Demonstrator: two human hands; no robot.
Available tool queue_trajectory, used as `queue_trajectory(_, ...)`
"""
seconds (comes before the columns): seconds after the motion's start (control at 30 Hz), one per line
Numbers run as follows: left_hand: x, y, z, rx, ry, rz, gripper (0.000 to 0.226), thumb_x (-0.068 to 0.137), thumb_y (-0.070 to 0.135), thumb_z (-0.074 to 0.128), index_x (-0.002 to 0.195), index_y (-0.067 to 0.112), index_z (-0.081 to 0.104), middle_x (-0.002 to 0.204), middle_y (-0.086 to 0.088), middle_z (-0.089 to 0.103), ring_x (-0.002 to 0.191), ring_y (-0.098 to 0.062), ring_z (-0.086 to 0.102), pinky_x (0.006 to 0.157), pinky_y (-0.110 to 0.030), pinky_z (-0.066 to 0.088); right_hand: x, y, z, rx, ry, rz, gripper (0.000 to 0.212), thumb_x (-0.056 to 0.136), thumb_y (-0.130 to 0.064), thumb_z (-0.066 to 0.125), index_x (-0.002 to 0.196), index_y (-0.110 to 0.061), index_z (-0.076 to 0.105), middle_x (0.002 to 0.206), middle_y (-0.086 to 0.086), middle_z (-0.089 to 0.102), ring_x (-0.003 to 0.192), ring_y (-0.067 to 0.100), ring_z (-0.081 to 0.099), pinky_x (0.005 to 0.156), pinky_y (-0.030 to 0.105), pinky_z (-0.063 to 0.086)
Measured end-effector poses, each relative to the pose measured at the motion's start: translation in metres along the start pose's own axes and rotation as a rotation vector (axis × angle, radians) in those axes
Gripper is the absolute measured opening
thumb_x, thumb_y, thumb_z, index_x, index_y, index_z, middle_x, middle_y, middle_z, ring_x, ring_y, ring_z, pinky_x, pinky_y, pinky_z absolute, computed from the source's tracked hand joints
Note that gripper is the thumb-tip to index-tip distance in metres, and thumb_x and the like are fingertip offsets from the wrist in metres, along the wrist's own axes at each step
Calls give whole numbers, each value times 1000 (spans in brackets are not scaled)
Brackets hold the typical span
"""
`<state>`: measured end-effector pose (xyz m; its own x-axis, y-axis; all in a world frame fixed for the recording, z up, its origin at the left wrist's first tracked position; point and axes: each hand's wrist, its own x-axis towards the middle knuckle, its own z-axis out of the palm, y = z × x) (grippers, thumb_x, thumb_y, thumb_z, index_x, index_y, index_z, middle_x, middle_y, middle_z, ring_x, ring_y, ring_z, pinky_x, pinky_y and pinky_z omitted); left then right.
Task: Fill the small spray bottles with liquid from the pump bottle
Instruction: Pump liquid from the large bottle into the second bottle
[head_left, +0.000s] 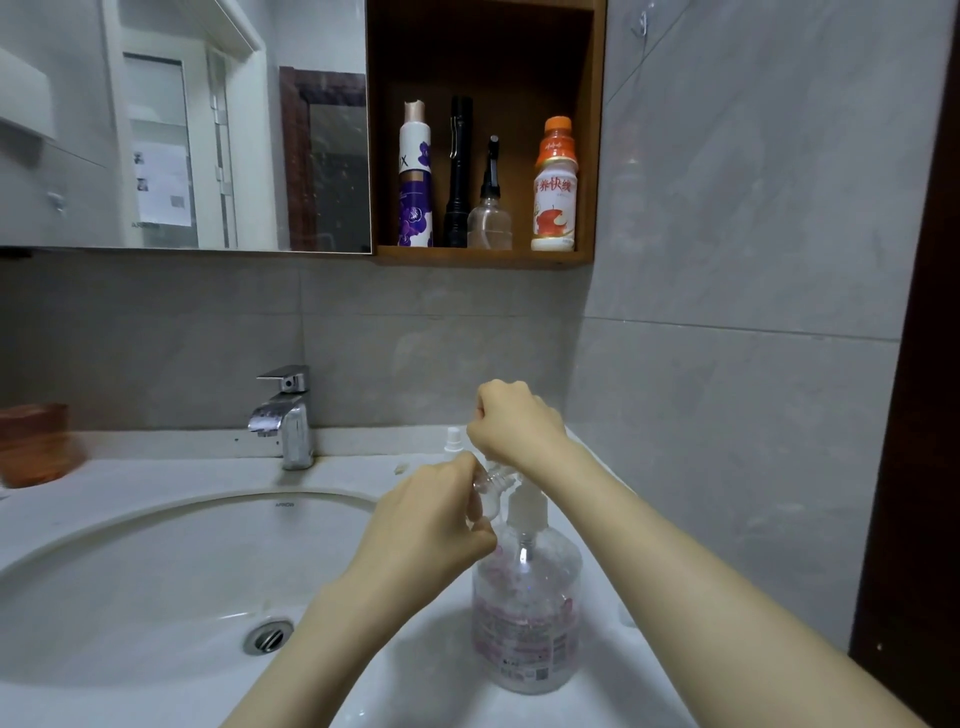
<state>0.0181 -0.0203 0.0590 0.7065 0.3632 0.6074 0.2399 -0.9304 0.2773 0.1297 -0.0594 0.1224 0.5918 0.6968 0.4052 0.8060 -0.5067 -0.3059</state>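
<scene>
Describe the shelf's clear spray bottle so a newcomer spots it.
Wooden shelf right of the mirror. The spray bottle is third of four items, between the black flashlight and the orange-capped drink bottle. It alone is see-through, with a black nozzle.

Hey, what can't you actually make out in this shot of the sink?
All in the head view:
What the right hand holds, if anything; its curled fingers face away.
Liquid level in the small bottle; the left hand covers most of it.
Second spray bottle: only its cap shows behind the hands.
Pump bottle label: too blurred to read.
</scene>
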Motion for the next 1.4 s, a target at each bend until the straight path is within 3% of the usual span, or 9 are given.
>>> queue_trajectory(0.23,2,0,-2,-4,5,-13,19,76,16,55,81,26,39,62,14,45,69,-13,48,50,-22,27,1,-2,-1,11,6,0,22,83,-6,42,100,-10,54,106,11,54,96,34,53,73,32,37)
queue_trajectory(0.57,0,-1,2,-30,27,-2,18,77,16,54,83,25,40,60,14,44,61,-9,44,50,-22,26,2,0,1,4,16,-3,23,83,-6,43,103,-9,55,109,12,56,91,32,52,71,32,37)
queue_trajectory(0.77,-2,-4,7,-46,-6,-2,19,78,17,56,84,25,40,66,16,44,70,-12,47,50,-20,26,4,4,9,13,-20,9,23,84,-6,42,102,-10,55,110,12,56,94,33,54,72,31,39)
queue_trajectory(0.87,0,-3,5,-41,-2,-6,17,78,17,55,81,25,40,64,14,45,68,-11,47,49,-21,26,4,3,6,18,4,10,23,83,-5,42,101,-9,55,109,12,55,86,32,50,71,32,38)
queue_trajectory(0.97,3,0,2,-41,-7,-22,24,77,16,55,74,29,34,63,13,45,67,-12,47,50,-23,26,3,0,2,39,19,23,24,83,-6,42,102,-8,56,110,12,56,87,33,51,72,32,38)
queue_trajectory(1.1,3,0,-1,-10,-17,-24,17,75,16,56,78,23,40,67,11,50,73,-16,52,49,-24,27,1,-2,-2,39,62,14,24,84,-9,42,104,-9,56,113,14,56,101,35,54,75,33,38)
queue_trajectory(1.4,5,-2,-1,-28,-20,-12,21,74,17,57,76,28,38,70,13,52,73,-13,55,55,-26,35,1,-3,-5,15,70,7,24,85,-8,43,105,-9,56,113,13,56,101,35,54,74,32,37)
